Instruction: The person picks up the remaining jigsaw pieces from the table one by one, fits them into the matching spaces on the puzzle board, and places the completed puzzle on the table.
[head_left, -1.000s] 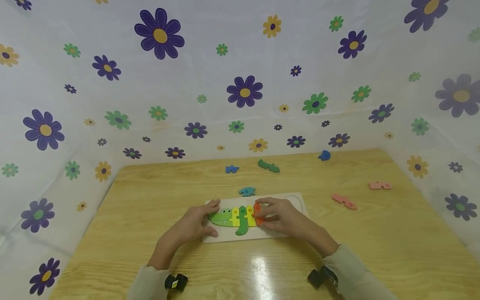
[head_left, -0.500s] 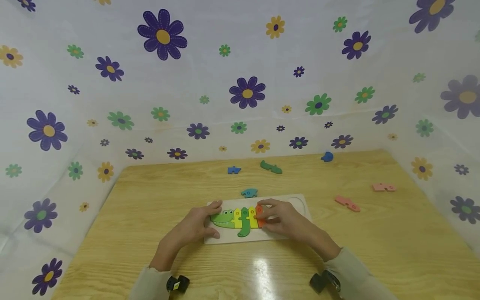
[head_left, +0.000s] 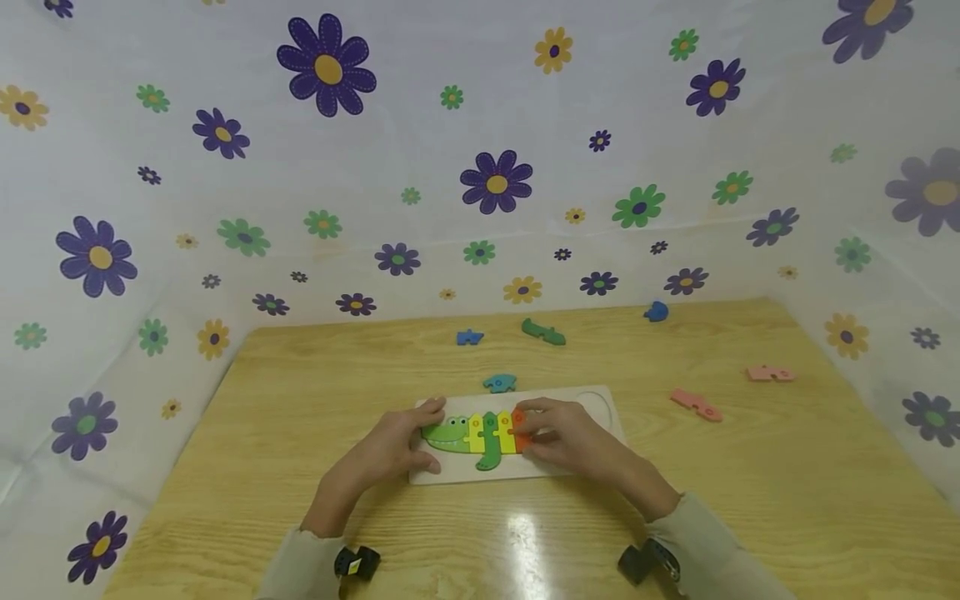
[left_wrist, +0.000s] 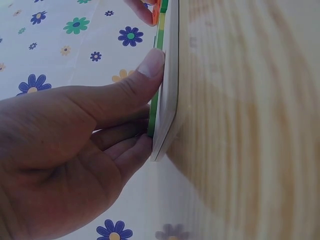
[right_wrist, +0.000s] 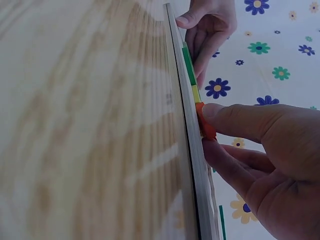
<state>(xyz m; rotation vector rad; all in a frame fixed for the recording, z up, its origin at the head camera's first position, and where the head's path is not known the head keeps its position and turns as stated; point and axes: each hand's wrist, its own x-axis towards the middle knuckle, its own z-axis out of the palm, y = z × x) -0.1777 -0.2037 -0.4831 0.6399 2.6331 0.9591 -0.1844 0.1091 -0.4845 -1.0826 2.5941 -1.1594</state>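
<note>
Puzzle board (head_left: 456,472) lies flat on the wooden bench (head_left: 322,367), between the person's two hands. Set in it, left to right, are a green crocodile head (head_left: 447,437), a yellow piece (head_left: 476,435), a green leg piece (head_left: 490,433), a second yellow piece (head_left: 506,433) and an orange piece (head_left: 519,419). At the board's right end is a round outlined recess (head_left: 597,407).

The left hand (head_left: 390,446) rests on the board's left end, thumb and fingers spread wide apart around the crocodile's snout. The right hand (head_left: 566,433) pinches the orange piece, its fingers narrow.

From the head, the right hand covers part of the orange piece; the right wrist view shows the thumb and a finger on opposite sides of it, and the piece jutting out past its yellow neighbour. I cannot tell whether it sits fully down. The left wrist view shows the left thumb tip against the board's edge.

Only the head view takes in the loose pieces: light blue (head_left: 500,383) just beyond the board, blue (head_left: 470,337) and dark green (head_left: 543,332) farther back, another blue (head_left: 656,312) near the flowered cloth (head_left: 420,142), and two pink pieces (head_left: 696,404) to the right.

Small marks on the pieces are too tiny to read.
</note>
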